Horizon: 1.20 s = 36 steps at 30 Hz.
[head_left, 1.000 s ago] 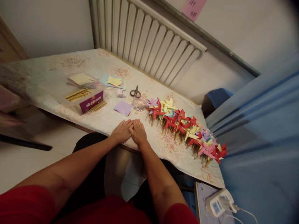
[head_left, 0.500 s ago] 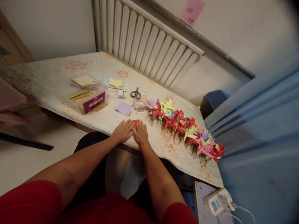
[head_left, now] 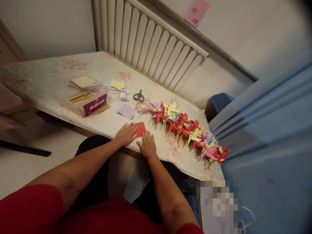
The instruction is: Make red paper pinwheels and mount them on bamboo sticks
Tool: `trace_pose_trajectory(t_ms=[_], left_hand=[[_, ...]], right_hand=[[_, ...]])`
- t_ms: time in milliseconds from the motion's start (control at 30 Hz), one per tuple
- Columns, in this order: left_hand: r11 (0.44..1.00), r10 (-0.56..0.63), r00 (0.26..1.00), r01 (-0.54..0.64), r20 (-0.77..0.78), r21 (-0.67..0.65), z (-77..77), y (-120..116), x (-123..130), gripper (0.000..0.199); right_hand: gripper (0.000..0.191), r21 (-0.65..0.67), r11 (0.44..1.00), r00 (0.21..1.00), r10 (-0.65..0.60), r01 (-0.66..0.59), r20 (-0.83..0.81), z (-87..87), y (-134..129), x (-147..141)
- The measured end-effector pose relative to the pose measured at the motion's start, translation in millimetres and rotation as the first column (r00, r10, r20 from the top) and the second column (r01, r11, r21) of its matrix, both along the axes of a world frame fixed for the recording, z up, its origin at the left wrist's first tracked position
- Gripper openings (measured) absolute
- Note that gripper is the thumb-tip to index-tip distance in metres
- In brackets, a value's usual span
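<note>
A red square of paper (head_left: 140,129) lies on the table near its front edge, with slits at its corners. My left hand (head_left: 126,134) rests flat on its left side, fingers stretched out. On the right side of the sheet lies my right hand (head_left: 148,144), flat, with thumb and fingers apart. Just beyond the hands are a purple paper stack (head_left: 127,111) and a clear glass dish (head_left: 143,108). Black-handled scissors (head_left: 138,96) lie behind the dish. Finished paper pinwheels (head_left: 183,122) on sticks stand in a long cluster to the right.
At the left stands a clear box (head_left: 95,103) with a purple label, holding thin wooden sticks; more sticks lie beside it. Behind are coloured paper sheets (head_left: 117,85) and a small box (head_left: 124,96). A radiator (head_left: 146,42) runs along the wall; a blue curtain (head_left: 265,152) hangs right.
My hands have moved apart and flattened, showing more of the red paper, which was mostly covered before. The camera view has shifted slightly.
</note>
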State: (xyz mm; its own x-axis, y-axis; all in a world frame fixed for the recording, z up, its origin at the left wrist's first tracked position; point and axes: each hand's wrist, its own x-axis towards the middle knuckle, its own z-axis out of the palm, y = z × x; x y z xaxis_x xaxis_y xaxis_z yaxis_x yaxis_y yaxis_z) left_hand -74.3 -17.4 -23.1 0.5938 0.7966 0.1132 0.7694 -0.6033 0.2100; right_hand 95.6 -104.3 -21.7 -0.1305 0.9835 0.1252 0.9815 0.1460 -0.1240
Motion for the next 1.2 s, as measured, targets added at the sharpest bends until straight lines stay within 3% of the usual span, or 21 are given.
trace_pose_trajectory(t_ms=[300, 433, 500, 667, 800, 967, 1200], left_hand=[[0.997, 0.033, 0.998, -0.036, 0.047, 0.071, -11.8, -11.3, -25.0, 0.057], [0.974, 0.18, 0.963, -0.203, 0.202, 0.098, -12.9, -14.2, -35.8, 0.056], [0.963, 0.191, 0.939, -0.236, 0.286, 0.13, -6.7, -13.8, -30.9, 0.054], [0.988, 0.028, 0.956, -0.071, 0.292, 0.138, 11.4, -4.0, 11.0, 0.052], [0.999, 0.025, 0.989, -0.029, 0.146, 0.027, 7.6, 8.2, 36.5, 0.055], [1.0, -0.023, 1.0, 0.023, 0.01, 0.0, -1.5, 14.2, 36.4, 0.058], [0.998, -0.055, 0.998, 0.055, -0.03, 0.008, 6.1, 21.3, 38.6, 0.057]], right_hand=[[0.072, 0.042, 0.999, 1.0, -0.009, 0.009, 0.001, -5.0, -6.4, 1.2], [0.073, 0.052, 0.999, 1.0, -0.009, 0.009, -0.007, -6.9, -6.3, 1.5], [0.073, 0.054, 0.998, 1.0, -0.008, 0.009, -0.011, -7.6, -6.5, 1.6], [0.074, 0.051, 0.999, 1.0, -0.011, 0.012, -0.018, -6.9, -6.2, 0.7], [0.074, 0.035, 0.999, 1.0, -0.01, 0.011, -0.01, -5.1, -5.5, 0.1], [0.075, 0.034, 0.999, 1.0, -0.015, 0.016, -0.021, -5.4, -5.5, -0.4], [0.076, 0.045, 0.999, 1.0, -0.014, 0.013, 0.008, -8.1, -4.9, 0.0]])
